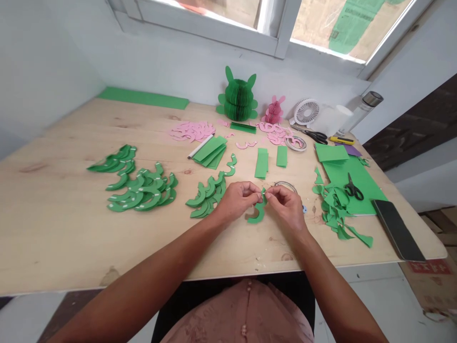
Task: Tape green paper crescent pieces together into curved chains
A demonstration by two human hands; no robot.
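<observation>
Between my two hands is a curved green paper cutout, its lower curl hanging below the fingertips. My left hand pinches the top of it from the left. From the right, my right hand closes thumb and finger on the same upper end, where a small pale spot shows. A pile of curved green cutouts lies just left of my left hand. Behind my right hand a roll of tape is partly hidden.
Larger green cutout piles lie left. Pink cutouts, folded green paper and a green paper figure sit farther back. At right are green scraps, scissors, a phone, a fan and a yellow cutter.
</observation>
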